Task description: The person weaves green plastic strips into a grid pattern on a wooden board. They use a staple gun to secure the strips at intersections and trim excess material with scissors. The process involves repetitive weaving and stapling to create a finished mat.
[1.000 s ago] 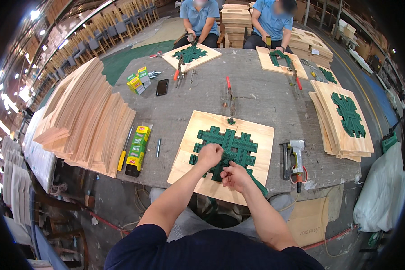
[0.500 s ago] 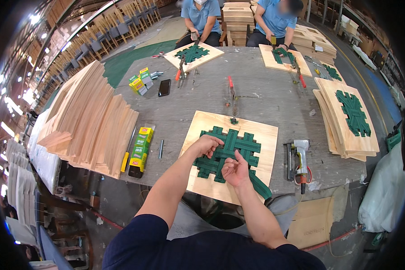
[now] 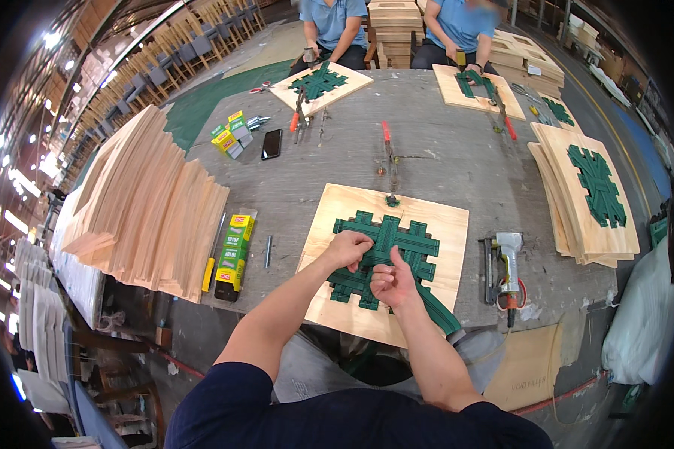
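Observation:
A square pale wooden panel (image 3: 445, 224) lies at the table's near edge, its middle covered by woven dark green webbing straps (image 3: 386, 233). One strap's loose end (image 3: 438, 310) slants past the panel's lower right edge. Over the left part of the weave, my left hand (image 3: 348, 250) is closed in a pinch, its fingertips by the central strap. My right hand (image 3: 394, 284) hovers at the weave's lower right, fingers curled in and thumb raised. What either hand holds, if anything, is hidden. A clamp with a red handle (image 3: 386, 133) lies beyond the panel's far edge.
On the left are stacked wooden frames (image 3: 146, 217), a green-yellow box (image 3: 234, 254) and a yellow-handled cutter (image 3: 208, 274). A staple gun (image 3: 509, 262) lies right, near stacked webbed panels (image 3: 588, 194). A phone (image 3: 272, 144) lies farther off. Two people in blue shirts work across the table.
Both hands stay over the weave; my left hand has dropped slightly and its fingers have curled in more. The view has shifted a little. The co-workers' hands have moved slightly.

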`<state>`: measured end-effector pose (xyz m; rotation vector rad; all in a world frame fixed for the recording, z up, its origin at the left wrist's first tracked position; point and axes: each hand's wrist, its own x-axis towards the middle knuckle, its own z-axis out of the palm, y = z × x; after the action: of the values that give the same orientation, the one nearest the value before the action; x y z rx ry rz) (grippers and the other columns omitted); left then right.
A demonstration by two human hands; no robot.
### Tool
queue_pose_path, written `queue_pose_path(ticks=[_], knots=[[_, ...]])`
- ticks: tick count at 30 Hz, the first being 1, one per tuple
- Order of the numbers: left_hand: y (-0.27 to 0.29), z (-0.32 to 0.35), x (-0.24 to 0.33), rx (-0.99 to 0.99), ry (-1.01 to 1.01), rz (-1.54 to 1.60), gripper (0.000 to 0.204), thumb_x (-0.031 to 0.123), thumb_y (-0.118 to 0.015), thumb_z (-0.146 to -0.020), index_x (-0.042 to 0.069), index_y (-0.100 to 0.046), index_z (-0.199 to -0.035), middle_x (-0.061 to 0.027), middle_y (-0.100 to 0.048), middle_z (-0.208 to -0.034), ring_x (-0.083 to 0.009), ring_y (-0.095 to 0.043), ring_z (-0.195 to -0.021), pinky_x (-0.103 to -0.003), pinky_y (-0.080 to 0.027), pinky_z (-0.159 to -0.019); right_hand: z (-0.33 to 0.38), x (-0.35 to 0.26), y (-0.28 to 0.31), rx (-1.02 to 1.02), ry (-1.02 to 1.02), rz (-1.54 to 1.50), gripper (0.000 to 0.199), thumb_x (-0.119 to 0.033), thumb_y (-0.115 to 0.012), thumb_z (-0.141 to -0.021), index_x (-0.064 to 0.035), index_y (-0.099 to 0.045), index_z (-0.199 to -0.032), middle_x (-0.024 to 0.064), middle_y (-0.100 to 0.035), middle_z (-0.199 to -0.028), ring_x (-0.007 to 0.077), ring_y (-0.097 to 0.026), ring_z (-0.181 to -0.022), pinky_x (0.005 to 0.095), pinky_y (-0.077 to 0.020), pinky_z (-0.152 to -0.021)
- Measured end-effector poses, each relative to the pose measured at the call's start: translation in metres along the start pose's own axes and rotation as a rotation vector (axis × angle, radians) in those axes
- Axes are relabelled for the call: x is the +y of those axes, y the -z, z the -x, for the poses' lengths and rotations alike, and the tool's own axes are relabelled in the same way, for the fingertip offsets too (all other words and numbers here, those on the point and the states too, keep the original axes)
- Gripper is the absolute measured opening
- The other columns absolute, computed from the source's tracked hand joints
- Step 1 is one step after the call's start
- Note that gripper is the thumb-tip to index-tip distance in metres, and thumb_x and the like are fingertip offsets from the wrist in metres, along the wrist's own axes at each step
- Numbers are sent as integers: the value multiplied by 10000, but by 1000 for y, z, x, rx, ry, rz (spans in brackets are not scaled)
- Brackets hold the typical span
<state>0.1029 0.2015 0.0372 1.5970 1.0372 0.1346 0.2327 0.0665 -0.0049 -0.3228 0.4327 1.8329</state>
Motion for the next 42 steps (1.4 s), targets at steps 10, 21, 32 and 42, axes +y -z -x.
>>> queue_pose_path(ticks=[10,21,32,42], knots=[[6,-9,8,-82,156,100,266,164,-706,-943,3,-712,-1154,-19,-573,-637,-131,-536,-422,-302,-457,-393,4,0,-9,89,-22,35,585,-663,-422,-1037,-98,-459,-890,-28,-416,-628,92,-362,-473,276,-338,-493],[-13,-14,17,45,243,171,165,180,-708,-912,48,-725,-1009,-25,-596,-653,-142,-567,-471,-329,-515,-430,-2,-2,-5,68,-8,121,562,-700,-376,-1029,-155,-513,-1044,-16,-453,-676,99,-374,-497,284,-370,-524],[-24,-4,-11,225,23,-75,172,136,-660,-915,-21,-702,-969,-84,-656,-687,-173,-602,-457,-350,-531,-441,73,61,-9,329,434,690,363,-362,-639,-1027,-72,-609,-1243,75,-649,-881,181,-629,-741,344,-535,-694],[44,-27,65,376,-173,-884,192,165,-626,-856,32,-743,-932,-215,-743,-936,-384,-717,-893,-473,-572,-812,220,12,73,862,850,2053,448,-283,-815,-832,-6,-620,-1125,243,-564,-1130,419,-595,-1036,465,-488,-926]])
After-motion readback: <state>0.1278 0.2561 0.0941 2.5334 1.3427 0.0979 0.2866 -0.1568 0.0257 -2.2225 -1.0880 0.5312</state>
